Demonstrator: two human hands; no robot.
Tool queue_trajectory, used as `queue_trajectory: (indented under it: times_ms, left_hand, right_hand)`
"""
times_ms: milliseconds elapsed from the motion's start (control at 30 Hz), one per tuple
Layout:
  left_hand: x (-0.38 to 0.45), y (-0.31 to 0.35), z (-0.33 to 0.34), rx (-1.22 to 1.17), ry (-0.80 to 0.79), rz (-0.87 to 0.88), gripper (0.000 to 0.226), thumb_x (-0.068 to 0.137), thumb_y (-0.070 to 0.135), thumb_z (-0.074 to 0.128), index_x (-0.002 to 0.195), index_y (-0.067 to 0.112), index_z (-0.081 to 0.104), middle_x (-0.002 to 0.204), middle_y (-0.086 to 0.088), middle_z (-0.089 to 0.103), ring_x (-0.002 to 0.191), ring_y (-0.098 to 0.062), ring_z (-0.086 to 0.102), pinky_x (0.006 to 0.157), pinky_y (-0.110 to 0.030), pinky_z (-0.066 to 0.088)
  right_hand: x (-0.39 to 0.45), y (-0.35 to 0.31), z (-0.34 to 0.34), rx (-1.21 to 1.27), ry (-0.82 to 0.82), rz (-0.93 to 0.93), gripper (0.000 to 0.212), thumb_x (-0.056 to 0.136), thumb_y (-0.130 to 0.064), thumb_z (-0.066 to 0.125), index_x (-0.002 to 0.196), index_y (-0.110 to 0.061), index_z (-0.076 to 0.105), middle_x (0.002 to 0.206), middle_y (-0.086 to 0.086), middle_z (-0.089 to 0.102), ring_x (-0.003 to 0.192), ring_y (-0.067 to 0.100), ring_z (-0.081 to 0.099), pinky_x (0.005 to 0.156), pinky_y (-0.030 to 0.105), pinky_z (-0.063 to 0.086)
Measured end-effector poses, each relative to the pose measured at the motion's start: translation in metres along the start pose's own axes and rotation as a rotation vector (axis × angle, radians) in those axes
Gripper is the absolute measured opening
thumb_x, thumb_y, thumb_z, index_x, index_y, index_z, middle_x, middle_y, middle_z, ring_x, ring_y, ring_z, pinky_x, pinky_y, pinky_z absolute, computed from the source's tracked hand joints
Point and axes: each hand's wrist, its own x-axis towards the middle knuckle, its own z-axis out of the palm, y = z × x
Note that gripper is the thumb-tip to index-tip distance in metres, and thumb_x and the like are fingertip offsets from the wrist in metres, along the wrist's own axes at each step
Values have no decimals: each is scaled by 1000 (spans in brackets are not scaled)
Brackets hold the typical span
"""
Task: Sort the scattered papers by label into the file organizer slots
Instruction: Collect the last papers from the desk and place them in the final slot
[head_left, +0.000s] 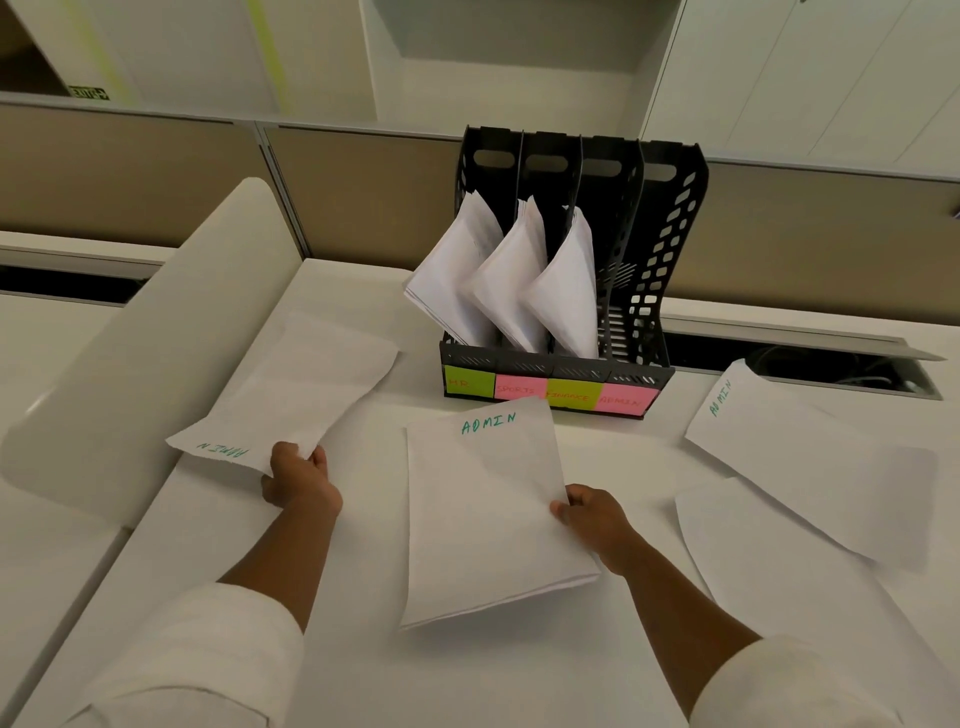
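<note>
Left grip: the left hand (298, 475) is clenched on the near corner of a sheet (291, 400) whose green label "ADMIN" reads upside down just beside the fingers; the rest of the sheet runs up and away from the hand, lifted and curling.
Right grip: the right hand (592, 517) pinches the right edge of a small stack of papers (488, 514), thumb on top; the stack spreads leftward from the hand, its top sheet marked "ADMIN" in green at the far end.
Between the grips: bare white bench (363, 649), with the stack filling most of the gap.
Beyond the right grip: a black file organizer (649, 291) stands upright, four slots side by side, the stack's far edge nearly reaching its base.
Slot labels: sticky notes (545, 392) along the front read HR, SPORTS, FINANCE, ADMIN from left to right.
Slot contents: the three left slots each hold leaning papers (511, 275); the ADMIN slot at the right shows none.
Right of the right grip: a loose sheet (810, 457) marked "ADMIN" lies flat, overlapping another sheet (769, 561) whose label cannot be read.
Sleeves: both forearms come out of white sleeves (197, 660).
</note>
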Motion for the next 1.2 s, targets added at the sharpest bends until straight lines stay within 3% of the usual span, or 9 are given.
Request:
queue_trajectory:
  times_ms: [200, 333, 467, 633, 700, 800, 933, 1100, 1200]
  left_hand:
    - [-13, 15, 0, 50, -83, 5, 51, 79, 7, 57, 130, 11, 51, 104, -5, 64, 68, -10, 66, 50, -15, 39]
    - [-23, 33, -1, -2, -332, -148, 46, 75, 6, 44, 117, 18, 60, 107, -4, 61, 81, -18, 60, 67, -22, 48]
    - [-35, 49, -5, -21, -545, -167, 68, 60, 14, 48, 125, 22, 65, 117, -6, 69, 104, -31, 68, 91, -45, 53]
    - [-39, 61, -17, 268, -530, -210, 16, 66, 17, 49, 64, 18, 64, 73, -3, 63, 61, -25, 65, 63, -31, 57]
    - [-38, 63, -18, 511, -545, -214, 24, 73, 20, 48, 54, 12, 62, 59, -5, 56, 45, -23, 56, 51, -22, 49]
    - [-42, 56, -20, 777, -650, -335, 13, 75, 22, 53, 68, 13, 60, 64, -7, 55, 54, -26, 53, 57, -28, 45]
    - [-47, 33, -26, 932, -608, -236, 12, 85, 25, 58, 78, 16, 63, 64, -7, 63, 55, -23, 60, 55, -29, 50]
    - [-48, 1, -32, 904, -621, -64, 35, 91, 22, 65, 125, 16, 61, 115, -8, 68, 103, -26, 66, 88, -40, 54]
    - [-55, -13, -34, 877, -607, 3, 27, 91, 26, 65, 117, 19, 64, 114, -5, 66, 93, -16, 66, 70, -28, 53]
  right_hand:
    - [-5, 0, 1, -9, 16, -13, 19, 89, -11, 57, 105, -12, 67, 101, 10, 69, 94, 30, 66, 84, 38, 56]
    - [-10, -2, 2, -8, 15, -28, 22, 90, -11, 55, 108, -10, 67, 101, 10, 68, 91, 28, 65, 77, 33, 53]
    - [-16, -3, 3, -16, -10, -44, 23, 89, -9, 54, 109, -9, 67, 100, 9, 68, 85, 25, 63, 72, 28, 50]
    - [-23, -3, 3, -28, -41, -52, 22, 89, -12, 55, 108, -13, 67, 99, 8, 68, 83, 23, 63, 64, 25, 50]
    - [-24, -3, 3, -17, -48, -53, 20, 89, -13, 55, 105, -16, 67, 94, 4, 68, 79, 20, 63, 61, 24, 49]
    - [-27, -4, 2, -20, -70, -61, 13, 90, -17, 57, 98, -22, 67, 87, -3, 67, 70, 13, 62, 54, 19, 48]
    - [-31, -4, -2, -57, -121, -72, 9, 92, -22, 58, 96, -26, 65, 92, -4, 67, 74, 10, 62, 56, 17, 47]
    - [-32, 1, -12, -52, -149, -76, 11, 94, -24, 58, 102, -27, 63, 93, -9, 66, 78, 6, 60, 57, 14, 44]
    - [-32, 5, -18, -6, -155, -62, 10, 93, -21, 58, 100, -27, 64, 93, -10, 66, 79, 5, 62, 55, 9, 43]
